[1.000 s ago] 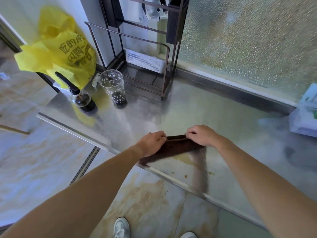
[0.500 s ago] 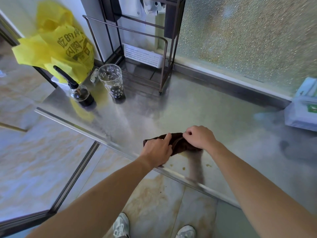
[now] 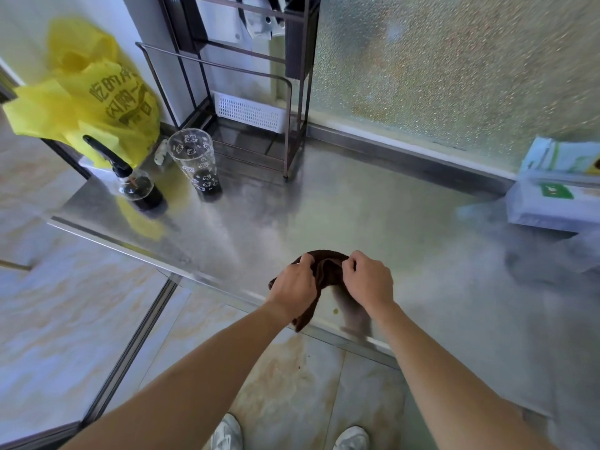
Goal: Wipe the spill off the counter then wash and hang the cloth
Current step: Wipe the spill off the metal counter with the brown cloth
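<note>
A dark brown cloth (image 3: 328, 267) is bunched up near the front edge of the steel counter (image 3: 357, 216). My left hand (image 3: 293, 284) grips its left side, and a corner of the cloth hangs down past my wrist over the counter edge. My right hand (image 3: 368, 280) pinches its right side with curled fingers. Just below the cloth, a small yellowish drop of the spill (image 3: 335, 310) sits on the steel.
At the counter's back left stand a printed plastic cup (image 3: 194, 164) with dark liquid and a dark spray bottle (image 3: 139, 190). Behind them are a yellow bag (image 3: 91, 99) and a metal rack (image 3: 246, 92). Boxes (image 3: 552, 196) sit at the right.
The cloth lay stretched flat between my hands; my hands have come together and gathered it into a bunch. Most of the yellowish smear under it is gone.
</note>
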### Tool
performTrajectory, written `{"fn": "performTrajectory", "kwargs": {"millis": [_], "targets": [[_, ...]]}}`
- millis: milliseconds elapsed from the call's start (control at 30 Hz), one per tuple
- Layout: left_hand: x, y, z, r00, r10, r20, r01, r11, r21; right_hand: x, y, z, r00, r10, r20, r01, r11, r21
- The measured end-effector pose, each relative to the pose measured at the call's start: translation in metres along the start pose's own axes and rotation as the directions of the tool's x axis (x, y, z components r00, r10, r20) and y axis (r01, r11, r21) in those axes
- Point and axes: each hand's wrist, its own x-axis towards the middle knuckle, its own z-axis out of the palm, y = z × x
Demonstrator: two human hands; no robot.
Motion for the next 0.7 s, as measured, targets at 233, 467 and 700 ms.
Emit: {"fn": "performTrajectory", "kwargs": {"millis": [233,467,700], "targets": [[0.008,0.009,-0.006,0.984,-0.004,0.176,0.06,0.947,-0.316,-0.019,-0.021,0.007,0.995,0.019,-0.101,-0.017,1.0,0.018],[0.018,-0.014,-0.029,0.984,-0.016,-0.179,0.0,0.996,-0.088,-0.047,-0.038,0.028,0.987,-0.134,-0.086,0.102,0.946,-0.306],[0.014,-0.025,-0.03,0.983,0.173,-0.067,-0.143,0.939,0.313,-0.041,-0.009,0.028,0.942,-0.317,-0.115,0.244,0.876,-0.416]]}}
